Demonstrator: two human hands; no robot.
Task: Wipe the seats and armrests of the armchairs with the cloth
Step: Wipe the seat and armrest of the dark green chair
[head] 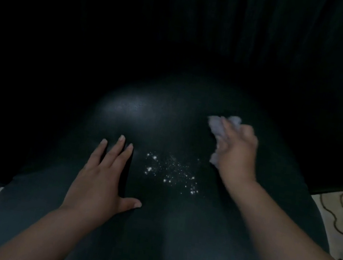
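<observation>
One dark armchair seat [150, 227], one cloth [218, 126], two hands, left hand [100, 177], right hand [238, 151]

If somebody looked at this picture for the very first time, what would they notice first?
Probably the sparkly white specks glinting in the middle of the dark seat, right between the two hands. Next, the pale cloth bunched in the right hand at the seat's far right side, and the left hand resting flat on the seat with its fingers spread. Everything behind is too dark to make out.

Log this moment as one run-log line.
right hand holds cloth on seat | left hand flat on seat | white specks unwiped
</observation>
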